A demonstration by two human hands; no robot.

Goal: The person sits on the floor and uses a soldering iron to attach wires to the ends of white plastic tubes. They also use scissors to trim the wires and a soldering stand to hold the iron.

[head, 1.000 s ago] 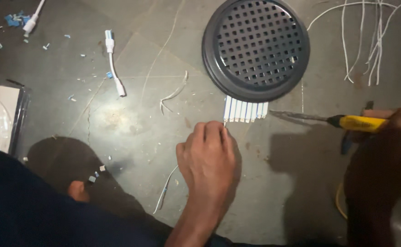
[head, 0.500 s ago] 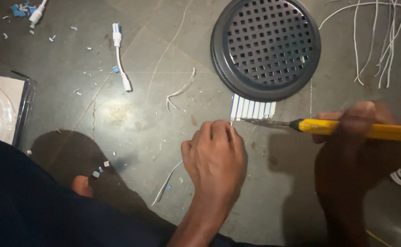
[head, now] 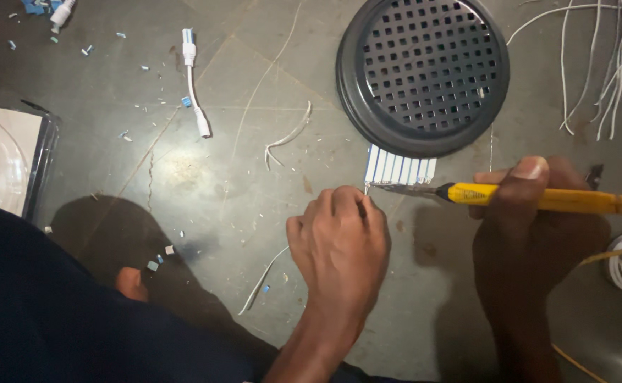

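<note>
White ribbon strip and yellow-handled tool

The flat ribbon strip (head: 399,169) lies at the grille's six o'clock; the yellow-handled tool (head: 538,199) points at it from three o'clock.

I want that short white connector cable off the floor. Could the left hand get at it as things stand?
Probably yes: only bare floor and small scraps lie between the left hand and the white connector cable, though its fingers are pinched near the white strip.

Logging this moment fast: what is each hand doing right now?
Left hand: closed, fingertips pinching at the corner of the white ribbon strip.
Right hand: closed around the yellow-handled tool, its tip at the strip.
</note>
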